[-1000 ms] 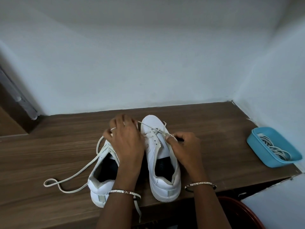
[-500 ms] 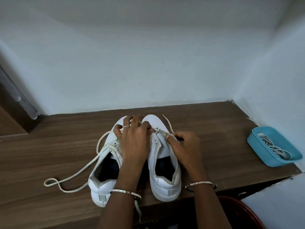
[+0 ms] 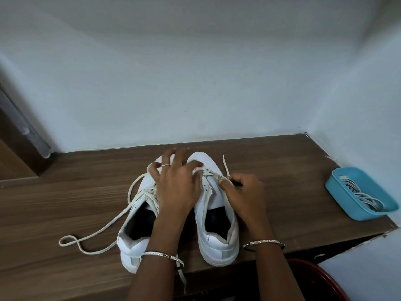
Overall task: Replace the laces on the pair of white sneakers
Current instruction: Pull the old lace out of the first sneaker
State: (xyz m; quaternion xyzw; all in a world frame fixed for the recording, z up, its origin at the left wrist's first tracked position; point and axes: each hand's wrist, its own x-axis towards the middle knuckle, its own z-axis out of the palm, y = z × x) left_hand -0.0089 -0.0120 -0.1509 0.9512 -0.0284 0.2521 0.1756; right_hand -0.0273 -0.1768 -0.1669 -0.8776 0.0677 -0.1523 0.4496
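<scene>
Two white sneakers stand side by side on a wooden shelf [image 3: 282,170], heels toward me. The left sneaker [image 3: 130,246] still carries its cream lace [image 3: 149,195], whose long ends trail loose to the left. My left hand [image 3: 175,183] lies spread over both toes, thumb and index finger at the lace [image 3: 213,173] crossing the front eyelets of the right sneaker [image 3: 218,198], seemingly pinching it. My right hand [image 3: 243,190] pinches the same lace just right of that shoe. The lace's free tip sticks up behind this hand.
A blue plastic tray [image 3: 338,192] holding several coiled white laces [image 3: 364,197] sits at the shelf's right end against the wall. A red round container [image 3: 321,279] is below the shelf's front edge. White walls close the back and the right.
My left hand has slid right from the left sneaker's toe to the lace on the right sneaker, its fingers spreading. The taut lace has slackened. My right hand stayed in place.
</scene>
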